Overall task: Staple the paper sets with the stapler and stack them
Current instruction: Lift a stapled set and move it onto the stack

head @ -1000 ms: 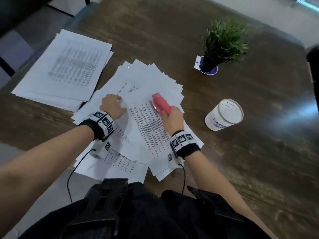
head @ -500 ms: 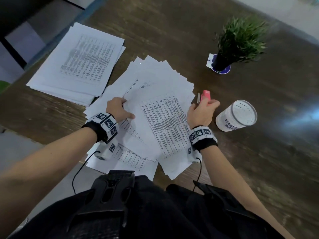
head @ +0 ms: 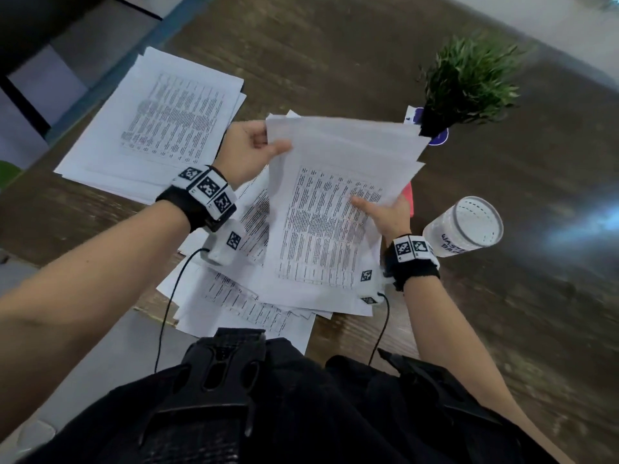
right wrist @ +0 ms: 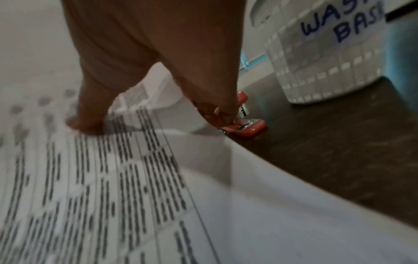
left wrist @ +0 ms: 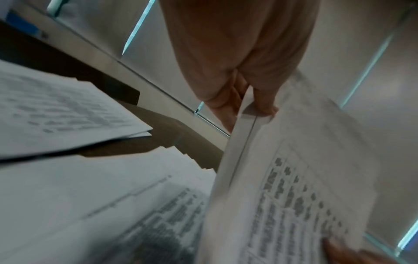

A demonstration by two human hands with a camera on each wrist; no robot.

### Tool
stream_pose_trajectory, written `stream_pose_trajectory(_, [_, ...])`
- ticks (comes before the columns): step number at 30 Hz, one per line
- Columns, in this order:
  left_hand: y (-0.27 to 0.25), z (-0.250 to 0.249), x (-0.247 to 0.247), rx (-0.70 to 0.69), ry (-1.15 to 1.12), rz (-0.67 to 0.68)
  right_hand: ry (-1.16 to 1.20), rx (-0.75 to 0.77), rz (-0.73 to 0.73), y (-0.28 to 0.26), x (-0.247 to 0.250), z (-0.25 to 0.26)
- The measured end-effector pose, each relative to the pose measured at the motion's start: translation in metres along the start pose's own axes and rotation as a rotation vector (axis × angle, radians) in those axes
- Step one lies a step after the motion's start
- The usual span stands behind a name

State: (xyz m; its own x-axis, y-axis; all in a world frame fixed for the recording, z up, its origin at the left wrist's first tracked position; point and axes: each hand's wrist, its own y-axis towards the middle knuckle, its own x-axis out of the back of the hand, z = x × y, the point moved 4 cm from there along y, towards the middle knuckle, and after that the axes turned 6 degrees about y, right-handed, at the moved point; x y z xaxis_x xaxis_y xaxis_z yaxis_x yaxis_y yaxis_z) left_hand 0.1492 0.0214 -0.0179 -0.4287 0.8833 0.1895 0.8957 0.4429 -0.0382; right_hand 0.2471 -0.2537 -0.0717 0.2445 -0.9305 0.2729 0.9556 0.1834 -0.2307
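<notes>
A printed paper set (head: 335, 212) is lifted off the table, tilted toward me. My left hand (head: 254, 145) pinches its upper left corner, thumb on top; the left wrist view shows the same pinch by my left hand (left wrist: 248, 100) on the paper set (left wrist: 294, 196). My right hand (head: 385, 212) holds its right edge, thumb on the print and fingers underneath. The pink stapler (head: 409, 195) lies on the table behind that hand, mostly hidden. In the right wrist view the stapler (right wrist: 246, 127) sits just beyond my fingertips (right wrist: 217, 114). Whether they touch it is unclear.
A neat stack of papers (head: 167, 128) lies at the far left. Loose fanned sheets (head: 241, 303) cover the near table edge under the lifted set. A white waste basket (head: 469, 226) stands right of my right hand, and a potted plant (head: 469, 82) behind it. The table (head: 335, 45) is dark wood.
My right hand carried the stapler to the right, set it down by the basket and took the set's right edge. Both hands raised the set off the fanned sheets.
</notes>
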Motion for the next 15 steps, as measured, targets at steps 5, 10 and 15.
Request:
stream_pose_trajectory(5, [0.003,-0.002,-0.018,0.117,-0.064,0.096,0.284,0.057,-0.013,-0.008,0.008,0.030])
stream_pose_trajectory(10, [0.009,-0.034,-0.030,-0.012,-0.013,0.107,0.415,0.245,0.010,-0.024,0.018,0.094])
stream_pose_trajectory(15, [0.014,-0.097,-0.028,-0.232,-0.075,0.009,0.404,0.421,0.031,-0.033,0.015,0.139])
